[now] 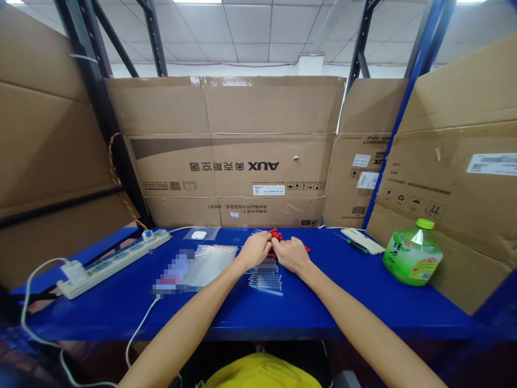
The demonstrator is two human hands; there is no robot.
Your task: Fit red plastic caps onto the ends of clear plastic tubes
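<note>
My left hand [255, 249] and my right hand [291, 254] meet at the middle of the blue table [323, 307], fingers curled together. They pinch small red pieces [275, 234] that lie in a little heap just beyond the fingertips. Under and in front of the hands lies a row of several clear thin tubes [266, 277]. What exactly sits between the fingers is too small to make out.
A white power strip [117, 261] with a plugged charger lies at the left. Clear plastic bags [210, 261] and a white earbud case [199, 235] sit left of the hands. A green bottle [412, 253] and a screwdriver [357, 246] are at the right. Cardboard boxes wall the table.
</note>
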